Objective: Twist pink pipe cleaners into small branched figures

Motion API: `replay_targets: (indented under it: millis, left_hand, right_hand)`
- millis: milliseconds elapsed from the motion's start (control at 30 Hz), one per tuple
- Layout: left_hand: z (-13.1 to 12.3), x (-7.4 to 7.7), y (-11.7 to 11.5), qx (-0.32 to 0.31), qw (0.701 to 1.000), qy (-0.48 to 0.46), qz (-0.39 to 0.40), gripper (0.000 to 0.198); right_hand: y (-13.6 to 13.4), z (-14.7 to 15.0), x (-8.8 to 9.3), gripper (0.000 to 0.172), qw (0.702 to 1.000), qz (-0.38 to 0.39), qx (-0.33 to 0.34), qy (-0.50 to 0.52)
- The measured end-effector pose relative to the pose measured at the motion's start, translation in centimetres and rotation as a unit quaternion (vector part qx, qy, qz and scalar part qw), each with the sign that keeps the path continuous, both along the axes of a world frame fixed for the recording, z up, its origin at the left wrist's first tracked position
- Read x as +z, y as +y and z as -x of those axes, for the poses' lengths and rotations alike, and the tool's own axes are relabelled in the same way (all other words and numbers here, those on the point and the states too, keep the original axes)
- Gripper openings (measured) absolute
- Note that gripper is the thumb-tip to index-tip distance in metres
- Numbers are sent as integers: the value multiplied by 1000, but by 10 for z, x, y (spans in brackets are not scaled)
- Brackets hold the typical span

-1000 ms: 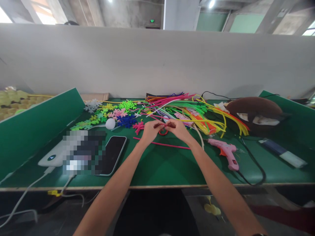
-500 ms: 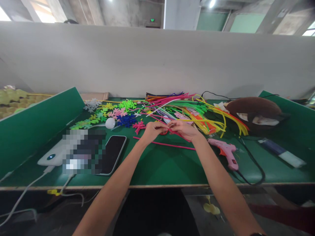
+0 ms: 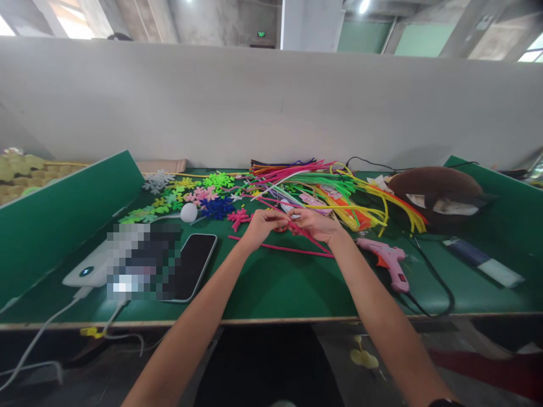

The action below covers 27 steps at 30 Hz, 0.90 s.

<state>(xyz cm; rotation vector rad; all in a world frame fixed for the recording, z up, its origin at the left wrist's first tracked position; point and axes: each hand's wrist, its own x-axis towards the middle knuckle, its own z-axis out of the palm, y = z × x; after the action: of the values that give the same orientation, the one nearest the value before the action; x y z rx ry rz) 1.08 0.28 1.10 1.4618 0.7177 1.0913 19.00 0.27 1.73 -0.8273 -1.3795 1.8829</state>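
Above the middle of the green table, my left hand [image 3: 263, 227] and my right hand [image 3: 316, 224] meet fingertip to fingertip. Both are closed in a pinch on a pink pipe cleaner [image 3: 313, 240], whose length slants down to the right beneath my right palm. Fingers hide the spot where it is gripped. Below my hands another pink pipe cleaner [image 3: 292, 250] lies flat across the table. Just left of my left hand sits a pink snowflake-like shape [image 3: 238, 218] made of pipe cleaners. Something reddish and round shows partly behind my fingers.
A heap of coloured pipe cleaners [image 3: 305, 176] lies at the back, with finished snowflake shapes [image 3: 217, 208] and a white ball [image 3: 189, 213] to its left. A pink glue gun [image 3: 389, 261] with a cord rests on the right. A phone [image 3: 195, 265] and power bank [image 3: 87, 271] lie left.
My hands stay together at nearly the same place. The pink pipe cleaner's free end now hangs lower, away from my right palm. The view has shifted slightly.
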Motion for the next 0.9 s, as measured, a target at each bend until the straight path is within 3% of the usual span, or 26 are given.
replay_targets:
  millis: [367,700,900]
  left_hand:
    - [4,-1,7,72,985,69,-140,9]
    - [6,-3,8,56,982,86,-156,8]
    - [5,-2,6,49,983,83,-154,10]
  right_hand:
    - [-5,6,3,23,996,69,-42,-37]
    - [-2,5,2,15,993,93,-73,-26]
    - [-1,1,1,21,997,65,-37,-21]
